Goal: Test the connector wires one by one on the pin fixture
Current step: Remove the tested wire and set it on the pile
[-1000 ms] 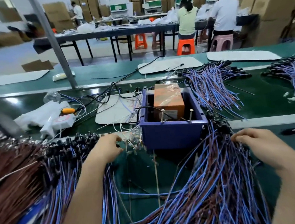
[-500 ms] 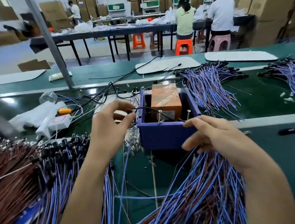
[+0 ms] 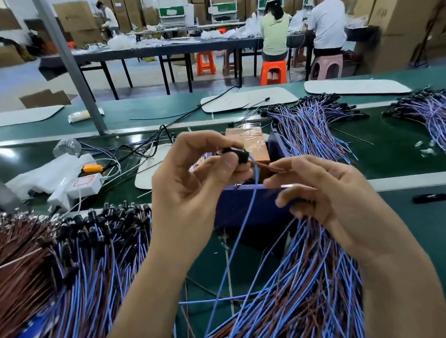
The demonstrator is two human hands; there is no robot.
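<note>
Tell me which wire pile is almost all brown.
The far-left pile, lying left of the black-connector pile. All the other piles show plenty of blue wire among the brown.

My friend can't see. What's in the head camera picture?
The left hand pinches a black connector by a blue box, while the right hand holds its brown wire. Piles of blue and brown wires lie on the green bench.

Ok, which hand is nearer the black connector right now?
Left. The left hand pinches the black connector at its fingertips. The right hand sits to its lower right, pinching the brown wire that leads from it.
</note>
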